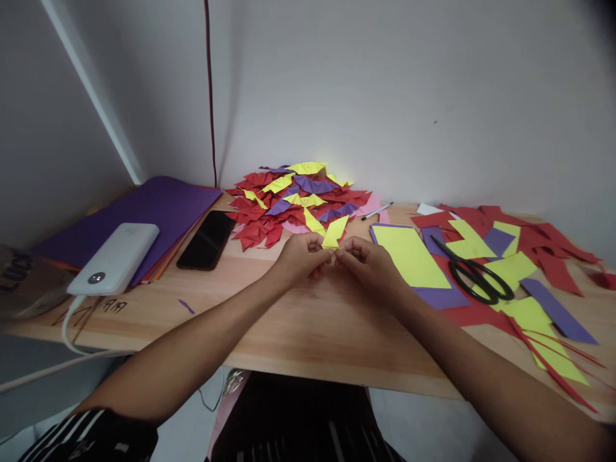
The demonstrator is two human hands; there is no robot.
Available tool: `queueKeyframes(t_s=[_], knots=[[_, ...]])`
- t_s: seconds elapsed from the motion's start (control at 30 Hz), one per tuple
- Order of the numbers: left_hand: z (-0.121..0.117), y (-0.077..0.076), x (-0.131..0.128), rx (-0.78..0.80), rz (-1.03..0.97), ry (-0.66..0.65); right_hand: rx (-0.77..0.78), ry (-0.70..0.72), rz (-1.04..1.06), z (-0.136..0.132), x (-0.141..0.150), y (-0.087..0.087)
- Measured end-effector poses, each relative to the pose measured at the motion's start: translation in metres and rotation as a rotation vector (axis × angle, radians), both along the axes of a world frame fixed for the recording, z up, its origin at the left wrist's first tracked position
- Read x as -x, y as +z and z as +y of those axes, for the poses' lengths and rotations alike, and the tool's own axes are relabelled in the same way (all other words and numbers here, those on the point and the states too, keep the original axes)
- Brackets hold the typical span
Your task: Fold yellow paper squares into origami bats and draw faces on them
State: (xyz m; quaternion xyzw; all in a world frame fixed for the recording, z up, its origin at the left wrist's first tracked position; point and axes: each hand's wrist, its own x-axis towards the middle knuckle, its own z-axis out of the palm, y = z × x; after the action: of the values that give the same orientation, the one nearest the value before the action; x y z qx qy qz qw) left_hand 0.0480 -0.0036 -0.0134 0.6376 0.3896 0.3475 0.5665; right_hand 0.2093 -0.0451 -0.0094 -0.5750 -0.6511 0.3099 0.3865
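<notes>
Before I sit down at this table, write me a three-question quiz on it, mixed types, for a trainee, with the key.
1. What do the left hand and the right hand hold together?
A. A white pen
B. A piece of yellow paper
C. A strip of red paper

2. True or false: the black phone lies between the purple sheets and the pile of folded paper shapes.

3. Fill in the colour: the scissors have ____ handles.

Key: 1 B; 2 true; 3 black.
</notes>
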Motion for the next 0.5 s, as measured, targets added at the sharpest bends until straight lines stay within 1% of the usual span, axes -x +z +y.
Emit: queueKeyframes(t_s=[0.1,0.23,0.5], knots=[[-0.0013,0.0018,0.0007,-0.033,0.037,0.003,-0.007,-0.007,-0.020,-0.0010,0.0012,-0.0003],[0.0000,0.0005,0.0015,-0.063,0.076,-0.005,-0.009,-0.001,-0.055,0.0001,-0.0003,-0.0020],[0.0038,-0.0041,0.0014,-0.082,-0.010,-0.029,0.018,0.058,-0.011,0.0037,-0.0050,-0.0048]])
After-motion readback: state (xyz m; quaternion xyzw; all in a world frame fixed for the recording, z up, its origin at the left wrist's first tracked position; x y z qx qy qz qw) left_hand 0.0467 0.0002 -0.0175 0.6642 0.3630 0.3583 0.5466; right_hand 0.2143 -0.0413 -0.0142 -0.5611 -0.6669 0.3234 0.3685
